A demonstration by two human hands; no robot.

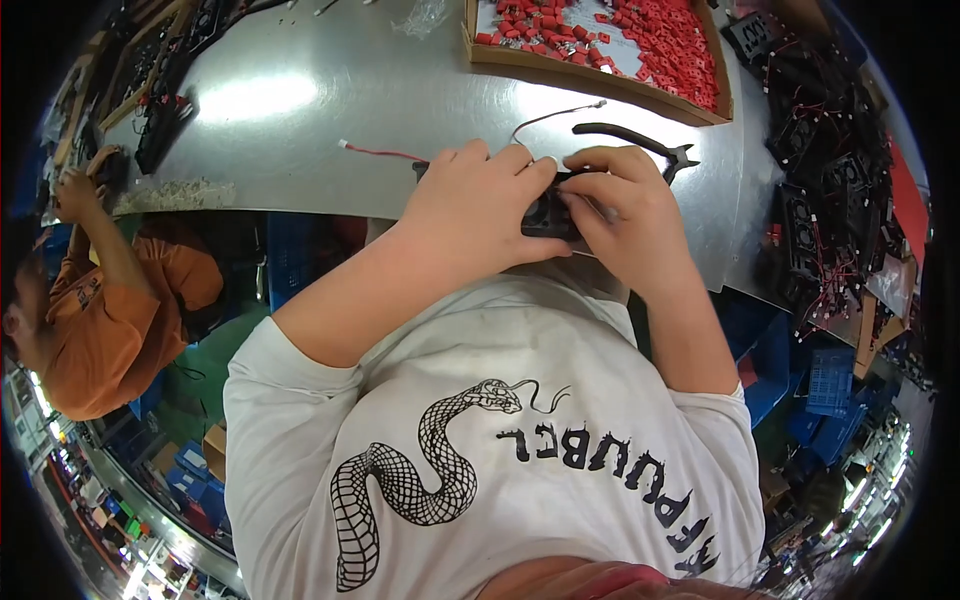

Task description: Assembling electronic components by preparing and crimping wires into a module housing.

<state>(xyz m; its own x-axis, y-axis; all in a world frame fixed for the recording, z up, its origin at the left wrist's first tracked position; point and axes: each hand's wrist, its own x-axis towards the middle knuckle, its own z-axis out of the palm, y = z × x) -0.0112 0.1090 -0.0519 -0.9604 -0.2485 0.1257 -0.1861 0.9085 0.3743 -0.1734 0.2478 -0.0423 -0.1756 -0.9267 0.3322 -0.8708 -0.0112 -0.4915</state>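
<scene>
Nearest: a white shirt (560,355) with a black snake drawing down the front, the wearer close against the bench edge. Both bare forearms angle inward over it.

Left hand (470,200): laid over a black fan (545,213) and holding it, fingers across the top, thumb stretched along the near side. The fan sits at the near edge of the bench, between the two hands and mostly covered by them; a dark corner shows left of the left hand.

Right hand (630,205): fingers bent, thumb and forefinger drawn in narrow, tips at the fan's right part. Cannot tell whether they pinch anything.

A red wire (385,153) with a pale plug runs out leftward, beyond the left hand. A second, darker wire (555,115) curves across the metal bench (300,155) beyond the hands. Cutters (622,131) with dark handles lie just beyond the right hand, jaws pointing right.

Farther out: a shallow cardboard tray (590,80) holds many small red pieces (685,65). Clear plastic wrap (420,18) lies left of the tray. On the right, a heap of black fans (805,235) with tangled wires. Far left, a co-worker in an orange shirt (110,345), hands raised at the bench.
</scene>
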